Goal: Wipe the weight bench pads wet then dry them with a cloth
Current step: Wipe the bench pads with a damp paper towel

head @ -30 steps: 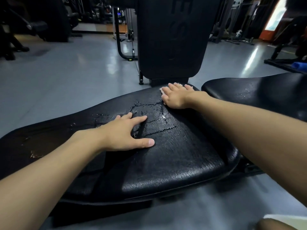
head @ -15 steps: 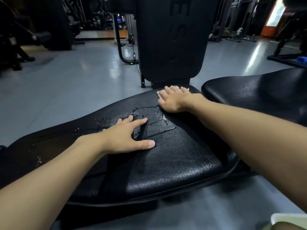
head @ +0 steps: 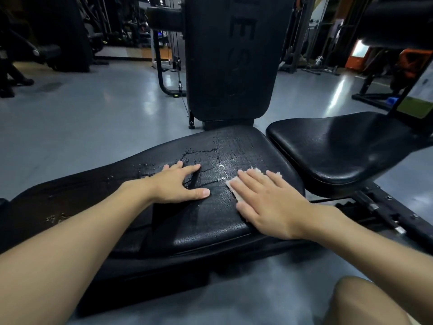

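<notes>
Bench pad (head: 206, 221) is where we are working: the long black one lies across the view in front of us. The smaller seat pad (head: 339, 148) sits just beside its right end, and an upright pad (head: 229, 55) stands behind.

Our right hand (head: 269, 202) lies flat with the fingers straight and close together, pressing a pale cloth (head: 232, 186) onto the right end of the long pad. It holds the cloth down rather than gripping it, and only the frayed edges show past the fingers. Our left hand (head: 178, 184) is also flat, with the fingers spread and the thumb out. It holds nothing and braces on the middle of the same pad.

A second ago the right hand and cloth were at the far edge of the pad, close to the foot of the upright pad. Since then they have been drawn back towards us and now sit nearer the front edge. The left hand has not moved. A wet sheen with beads of water (head: 220, 165) marks the surface the cloth crossed.

We judge this to be one pass of the wet wipe. The left stretch of this pad is wet only in patches, and the seat pad is not under the cloth. The drying is not yet begun.
</notes>
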Available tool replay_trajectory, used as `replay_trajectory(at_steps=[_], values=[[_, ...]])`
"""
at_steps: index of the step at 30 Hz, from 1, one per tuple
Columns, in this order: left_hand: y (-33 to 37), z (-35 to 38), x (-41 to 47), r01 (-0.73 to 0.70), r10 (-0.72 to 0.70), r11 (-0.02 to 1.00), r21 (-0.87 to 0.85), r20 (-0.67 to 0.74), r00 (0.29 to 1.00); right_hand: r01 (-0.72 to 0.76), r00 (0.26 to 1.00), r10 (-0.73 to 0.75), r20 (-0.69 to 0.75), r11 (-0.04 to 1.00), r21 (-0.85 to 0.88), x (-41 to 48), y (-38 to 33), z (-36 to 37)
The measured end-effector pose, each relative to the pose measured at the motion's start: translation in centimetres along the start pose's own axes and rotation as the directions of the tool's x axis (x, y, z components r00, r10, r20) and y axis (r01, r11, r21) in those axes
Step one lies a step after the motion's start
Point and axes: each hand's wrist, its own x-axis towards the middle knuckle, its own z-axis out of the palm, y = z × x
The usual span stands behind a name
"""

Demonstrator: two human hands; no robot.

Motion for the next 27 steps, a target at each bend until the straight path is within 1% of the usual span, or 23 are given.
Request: replay_trajectory(at_steps=[5,7,10,15,22,27], values=[[0.2,-0.3,-0.3,0.005,-0.005,1.000,0.000,0.011,1.000,0.026,0.999,-0.026,0.027,1.000,0.009,-2.6,0.0,-0.1],[-0.1,-0.6,-0.3,0.007,-0.008,1.000,0.019,0.010,1.000,0.029,1.000,-0.030,-0.011,0.999,-0.019,-2.5,0.0,-0.1],[-0.7,-0.7,-0.4,-0.005,0.004,1.000,0.023,0.036,0.999,0.024,0.999,-0.024,0.037,1.000,0.012,-0.7,0.2,0.0],[-0.9,-0.8,-0.1,-0.017,0.016,1.000,0.011,0.053,0.998,-0.033,0.993,0.026,0.119,0.998,0.061,7.0,1.6,-0.1],[-2.0,-0.1,0.4,-0.006,0.005,1.000,0.013,0.054,0.999,-0.111,0.986,0.101,0.129,0.991,0.069,19.5,4.7,0.5],[-2.3,0.0,0.7,0.003,-0.002,1.000,-0.017,0.039,0.999,-0.176,0.974,0.162,0.157,0.981,0.080,25.6,6.1,0.6]])
